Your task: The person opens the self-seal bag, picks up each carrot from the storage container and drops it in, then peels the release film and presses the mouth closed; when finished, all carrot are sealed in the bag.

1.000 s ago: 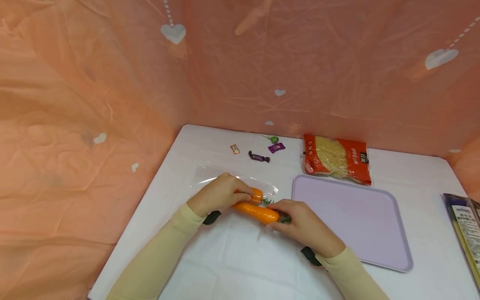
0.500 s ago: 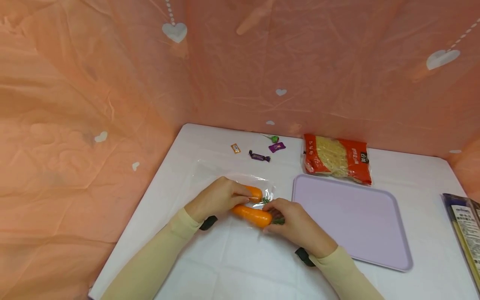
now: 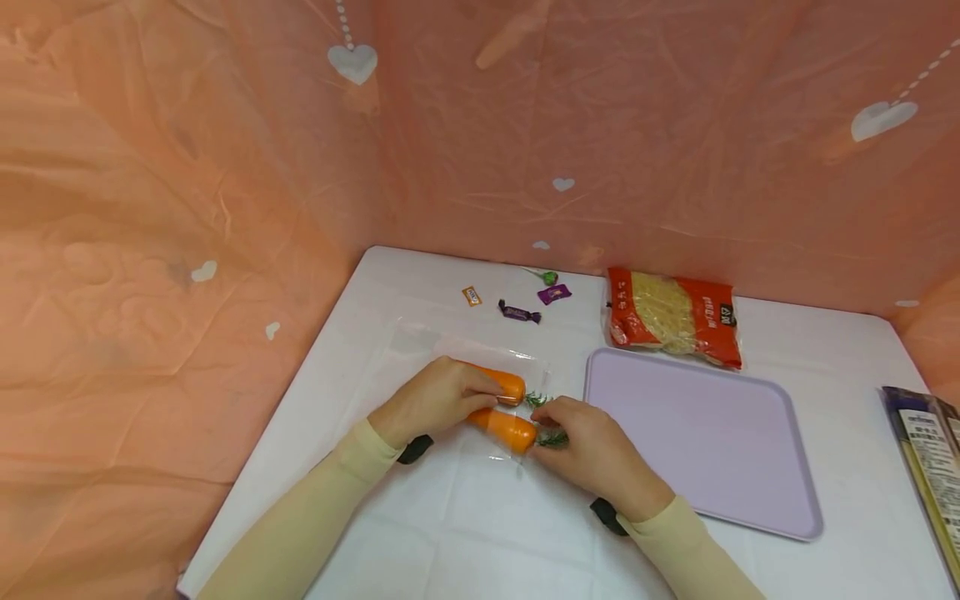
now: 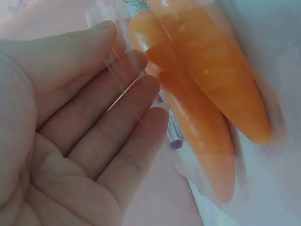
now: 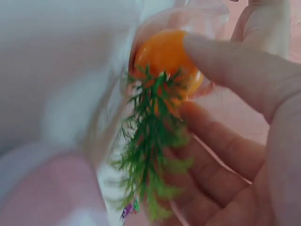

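Observation:
Two orange carrots with green tops lie side by side in a clear plastic bag [image 3: 480,347] on the table. My left hand [image 3: 444,395] pinches the bag's open edge between thumb and fingers, over the far carrot [image 3: 504,385]. In the left wrist view both tapered tips show through the film. My right hand [image 3: 596,448] holds the near carrot [image 3: 510,429] by its thick end, thumb on one side and index finger on the other. Its leafy green top [image 5: 150,136] hangs between that hand's fingers in the right wrist view.
A lilac tray [image 3: 697,433] lies to the right. Behind it is a red bag of yellowish food [image 3: 667,315]. Wrapped sweets [image 3: 519,312] and a green lollipop [image 3: 550,278] lie at the back. A dark package [image 3: 930,442] sits at the right edge.
The near carrot has slid left, deeper into the bag, and its green top shows more. The right hand has shifted slightly left with it. The left hand has barely moved.

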`<action>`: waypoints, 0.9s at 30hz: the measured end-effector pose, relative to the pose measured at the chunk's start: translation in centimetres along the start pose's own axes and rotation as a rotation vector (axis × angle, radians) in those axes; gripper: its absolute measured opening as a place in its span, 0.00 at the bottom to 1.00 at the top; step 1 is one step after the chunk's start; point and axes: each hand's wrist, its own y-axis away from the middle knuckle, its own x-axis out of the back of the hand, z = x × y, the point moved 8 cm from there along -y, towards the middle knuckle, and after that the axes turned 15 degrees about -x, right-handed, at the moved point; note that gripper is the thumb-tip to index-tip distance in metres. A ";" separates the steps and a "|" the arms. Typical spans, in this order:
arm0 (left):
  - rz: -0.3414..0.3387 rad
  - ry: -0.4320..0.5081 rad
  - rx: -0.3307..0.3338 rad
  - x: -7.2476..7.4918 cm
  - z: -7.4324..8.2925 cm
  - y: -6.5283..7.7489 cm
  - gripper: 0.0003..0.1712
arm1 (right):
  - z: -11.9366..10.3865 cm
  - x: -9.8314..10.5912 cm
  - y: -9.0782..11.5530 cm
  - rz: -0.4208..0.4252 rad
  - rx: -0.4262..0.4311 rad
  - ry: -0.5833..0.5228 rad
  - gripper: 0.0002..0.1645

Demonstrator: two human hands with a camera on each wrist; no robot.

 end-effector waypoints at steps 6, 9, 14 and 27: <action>-0.010 -0.020 0.011 0.3 0.1 0.2 0.09 | 0.3 0.2 0.0 0.034 -0.042 0.065 0.20; 0.002 -0.024 0.015 0.4 0.1 0.2 0.09 | 0.3 0.0 -0.2 0.044 -0.033 0.067 0.17; 0.002 -0.013 0.013 0.4 0.2 0.0 0.09 | -0.3 -0.1 -0.6 0.077 0.000 0.073 0.15; 0.003 -0.050 -0.017 0.2 0.1 -0.2 0.08 | -2.3 -0.5 -1.6 0.114 0.068 0.044 0.13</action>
